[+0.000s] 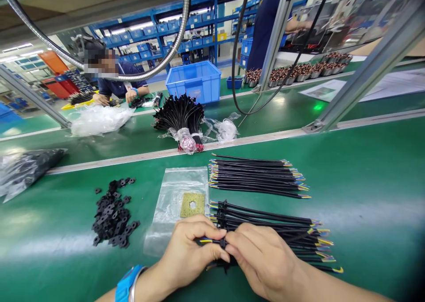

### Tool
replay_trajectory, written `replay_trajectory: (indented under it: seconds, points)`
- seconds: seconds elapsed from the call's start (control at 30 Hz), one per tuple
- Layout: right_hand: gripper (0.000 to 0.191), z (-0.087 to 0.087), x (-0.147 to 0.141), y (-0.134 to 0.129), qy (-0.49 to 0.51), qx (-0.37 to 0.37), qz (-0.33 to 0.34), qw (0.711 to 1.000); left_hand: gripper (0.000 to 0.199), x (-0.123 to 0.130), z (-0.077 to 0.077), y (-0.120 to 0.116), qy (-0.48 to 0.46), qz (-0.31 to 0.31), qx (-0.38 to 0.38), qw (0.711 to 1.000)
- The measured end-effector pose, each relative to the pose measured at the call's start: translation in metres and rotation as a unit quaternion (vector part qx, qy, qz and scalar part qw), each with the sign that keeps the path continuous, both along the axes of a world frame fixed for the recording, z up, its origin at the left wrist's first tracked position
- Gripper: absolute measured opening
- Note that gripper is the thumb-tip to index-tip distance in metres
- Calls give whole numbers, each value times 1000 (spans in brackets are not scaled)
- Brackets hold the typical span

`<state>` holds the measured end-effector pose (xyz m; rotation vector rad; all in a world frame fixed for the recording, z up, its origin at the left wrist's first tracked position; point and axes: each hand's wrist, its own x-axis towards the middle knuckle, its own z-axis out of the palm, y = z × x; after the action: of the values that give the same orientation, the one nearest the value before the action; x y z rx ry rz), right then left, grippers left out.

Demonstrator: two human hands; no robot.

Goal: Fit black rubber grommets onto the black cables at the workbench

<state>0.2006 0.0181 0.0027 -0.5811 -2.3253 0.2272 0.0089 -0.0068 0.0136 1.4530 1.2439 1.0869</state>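
Note:
My left hand (189, 251) pinches a small black rubber piece (223, 242) between thumb and fingertips. The piece sits around a black cable, whose yellow and blue wire ends (206, 240) stick out to the left. My right hand (267, 255) is closed on the same cable just right of the piece, and hides most of its length. Beneath and behind my hands lies a group of black cables (275, 218), several with black pieces near their left ends. Farther back is another row of black cables (252, 173) with bare coloured wire ends. Left of my hands lies a pile of loose black pieces (113, 218).
A clear plastic bag (162, 204) lies under a yellowish square pad (193, 204). Bundled cables (181, 116) and a blue bin (193, 81) stand beyond the metal rail. A slanted metal post (365, 67) rises at right. Two people work across the bench.

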Motion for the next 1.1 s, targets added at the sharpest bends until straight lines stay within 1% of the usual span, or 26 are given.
replay_trajectory:
  seconds: [0.1, 0.2, 0.23, 0.3, 0.37, 0.43, 0.47, 0.53, 0.6, 0.7, 0.8, 0.83, 0.93, 0.97, 1.0, 1.03, 1.1]
  points:
    - [21, -1, -2, 0, 11, -10, 2, 1000, 21, 2, -4, -1, 8, 6, 33, 999]
    - [21, 2, -1, 4, 10, -16, 3, 1000, 22, 2, -5, 0, 17, 6, 75, 997]
    - [20, 3, 1, 7, 7, -14, 2, 1000, 25, 1, -5, 2, 22, 1, 75, 997]
    - [18, 5, 7, 17, -2, -7, -13, 1000, 35, -4, -4, 5, 27, -10, 51, 998]
    - [15, 3, 13, 30, -11, 5, -49, 999, 40, -14, -4, 8, 22, 3, 31, 999]
    - [15, -2, 17, 40, -30, 8, -79, 996, 32, -25, -4, 12, 28, 43, 34, 998]
    - [16, -6, 18, 43, -48, 3, -85, 995, 26, -31, -5, 13, 40, 62, 41, 996]
    - [20, -14, 17, 45, -92, -14, -77, 993, 17, -41, -7, 15, 69, 88, 58, 992]
    - [24, -19, 16, 42, -119, -33, -60, 990, 13, -48, -8, 16, 99, 98, 74, 988]
    - [26, -15, 17, 40, -121, -62, -51, 989, 11, -53, -8, 19, 130, 105, 92, 982]
    - [25, -2, 26, 44, -157, -117, -64, 979, 9, -57, -7, 21, 149, 111, 105, 977]
    - [35, 3, 29, 45, -186, -140, -67, 970, 9, -59, -7, 21, 153, 115, 107, 976]
    - [99, 11, 35, 44, -300, -204, -56, 930, 8, -64, -7, 23, 163, 123, 109, 973]
    - [110, 11, 35, 42, -335, -215, -55, 916, 8, -66, -8, 24, 165, 125, 108, 972]
    - [111, 11, 34, 38, -363, -217, -59, 904, 8, -67, -8, 25, 167, 126, 106, 972]
    - [106, 9, 32, 34, -384, -210, -66, 897, 9, -68, -9, 26, 168, 129, 105, 972]
    - [90, 6, 26, 25, -408, -181, -82, 891, 9, -71, -11, 27, 165, 137, 105, 971]
